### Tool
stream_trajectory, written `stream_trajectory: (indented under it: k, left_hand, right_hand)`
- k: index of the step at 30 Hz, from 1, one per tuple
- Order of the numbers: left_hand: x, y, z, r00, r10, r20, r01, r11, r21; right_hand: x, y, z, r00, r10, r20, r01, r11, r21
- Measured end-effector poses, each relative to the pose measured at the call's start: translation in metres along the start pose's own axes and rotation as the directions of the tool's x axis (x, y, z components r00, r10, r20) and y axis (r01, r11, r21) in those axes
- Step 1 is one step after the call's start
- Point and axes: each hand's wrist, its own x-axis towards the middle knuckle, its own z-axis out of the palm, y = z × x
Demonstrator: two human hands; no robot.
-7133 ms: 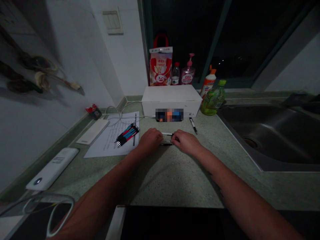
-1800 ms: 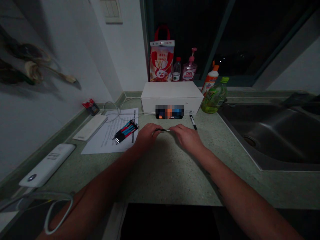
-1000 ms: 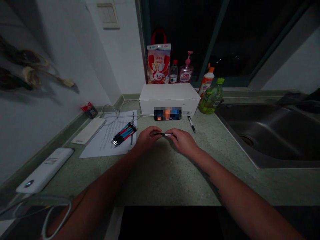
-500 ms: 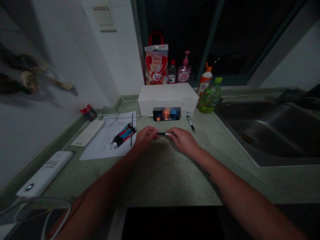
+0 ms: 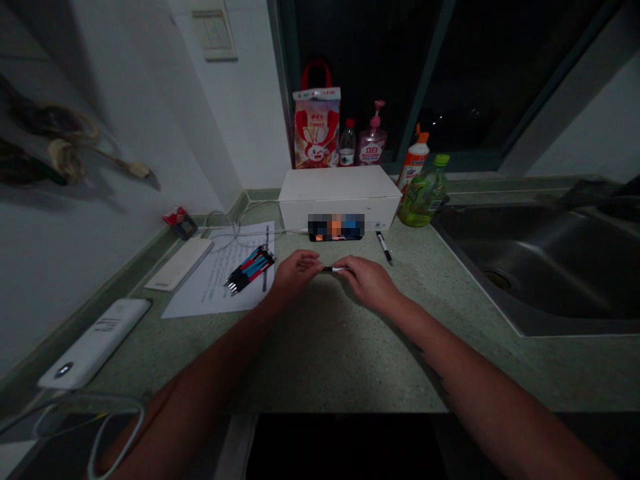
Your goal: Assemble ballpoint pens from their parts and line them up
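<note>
A black-and-white pen (image 5: 331,269) lies level between my two hands, above the counter. My left hand (image 5: 299,270) has its fingertips closed on the black end. The white part is pinched by my right hand (image 5: 367,276), whose fingers hide the rest of that end. Just beyond, a phone (image 5: 336,228) leans on its side against a white box (image 5: 340,185). Another black-and-white pen (image 5: 385,248) rests on the counter right of the phone. Left of my hands, a bunch of blue, red and black pens (image 5: 250,269) lies on a printed sheet (image 5: 200,300).
A steel sink (image 5: 550,267) is set into the counter (image 5: 345,360) at the right. Bottles, among them a green one (image 5: 425,193), and a red bag (image 5: 317,130) stand at the back. A white power bank (image 5: 95,343) and a looping cable (image 5: 143,417) lie at the left.
My left fingers have slid right along the pen, so less of its black part shows. My right hand keeps its pinch. The whole view has shifted slightly.
</note>
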Motion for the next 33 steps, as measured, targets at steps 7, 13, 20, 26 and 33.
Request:
stream_trajectory:
  k: [7,13,20,26,33]
  left_hand:
    - [-0.001,0.003,-0.002,0.998,-0.047,0.036,0.047,0.999,0.009]
    - [-0.003,0.01,-0.005,0.995,0.096,0.009,-0.096,0.993,0.066]
    - [-0.006,0.013,-0.001,0.99,0.139,-0.028,-0.135,0.985,0.111]
    - [-0.021,0.013,0.015,0.938,0.158,0.308,-0.163,0.987,-0.011]
    - [-0.027,0.012,0.02,0.929,0.131,0.347,-0.121,0.991,-0.05]
  right_hand:
    - [-0.001,-0.001,0.0,0.999,-0.012,-0.032,0.012,1.0,0.002]
    - [0.001,0.006,-0.001,0.997,0.039,-0.06,-0.029,0.986,0.165]
    - [0.016,0.027,-0.009,0.922,0.357,-0.151,-0.131,0.653,0.746]
    - [0.017,0.014,-0.001,0.927,0.346,-0.145,-0.05,0.498,0.866]
    - [0.015,0.012,0.005,0.929,0.349,-0.123,-0.08,0.514,0.854]
